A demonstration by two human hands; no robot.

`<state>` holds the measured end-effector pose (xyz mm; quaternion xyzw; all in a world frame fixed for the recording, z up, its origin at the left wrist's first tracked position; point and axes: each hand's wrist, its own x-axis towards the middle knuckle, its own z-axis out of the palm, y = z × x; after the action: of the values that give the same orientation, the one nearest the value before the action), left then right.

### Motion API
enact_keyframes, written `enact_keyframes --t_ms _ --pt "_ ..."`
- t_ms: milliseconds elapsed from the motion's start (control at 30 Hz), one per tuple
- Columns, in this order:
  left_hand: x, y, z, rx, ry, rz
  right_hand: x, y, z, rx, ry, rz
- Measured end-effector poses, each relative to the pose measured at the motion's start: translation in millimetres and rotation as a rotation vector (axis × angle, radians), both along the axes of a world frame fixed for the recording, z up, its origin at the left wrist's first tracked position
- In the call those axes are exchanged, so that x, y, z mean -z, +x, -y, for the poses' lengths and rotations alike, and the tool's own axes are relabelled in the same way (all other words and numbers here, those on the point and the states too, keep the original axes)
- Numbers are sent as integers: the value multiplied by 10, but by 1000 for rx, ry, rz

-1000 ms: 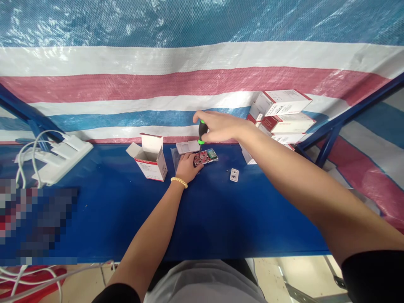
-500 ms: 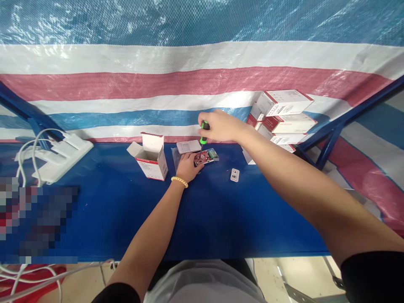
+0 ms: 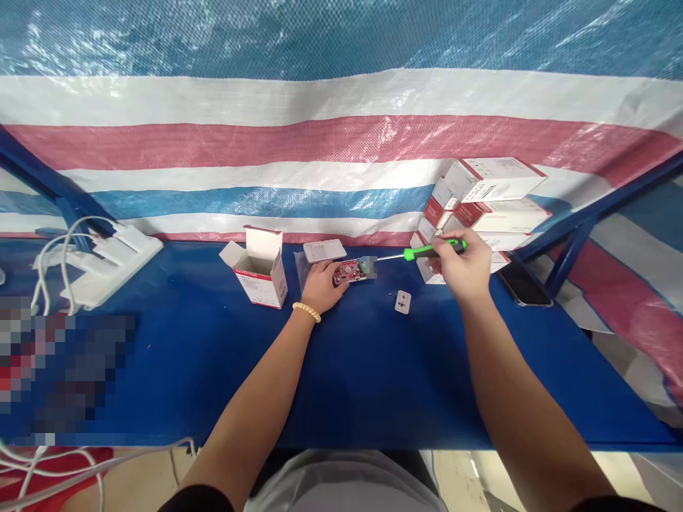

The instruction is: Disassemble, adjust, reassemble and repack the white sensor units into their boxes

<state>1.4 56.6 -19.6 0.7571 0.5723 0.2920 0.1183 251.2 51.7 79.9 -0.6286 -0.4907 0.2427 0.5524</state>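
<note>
My left hand rests on the blue table with its fingers closed on the left end of a red circuit board, which sits in a pale casing. Off to the right, my right hand is wrapped round the green and black handle of a screwdriver. The screwdriver lies nearly level, its thin shaft pointing left toward the board's right end. Behind my left hand are a white plastic cover and a clear plastic bag. A small white plate lies to the right of the board.
An opened white and red carton stands left of my left hand. Several similar boxes are stacked at the back right, with a black phone beside them. A white power strip with plugs and cables is at the far left.
My right hand has moved right and down, lifting the screwdriver off the board and tilting it from upright to nearly level. My left hand stays at the board.
</note>
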Motion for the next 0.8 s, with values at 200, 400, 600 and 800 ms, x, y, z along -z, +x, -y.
enact_keyframes --t_ms 200,400,600,800 --pt "-68 85 132 61 202 34 405 58 169 21 84 -346" --pt "-79 93 157 231 278 27 609 -38 205 -17 -3 -514" --pt "-3 41 112 208 304 85 677 -22 237 -75 -59 -628" --pt "17 -19 87 64 228 293 704 -87 261 -149 -71 -753"
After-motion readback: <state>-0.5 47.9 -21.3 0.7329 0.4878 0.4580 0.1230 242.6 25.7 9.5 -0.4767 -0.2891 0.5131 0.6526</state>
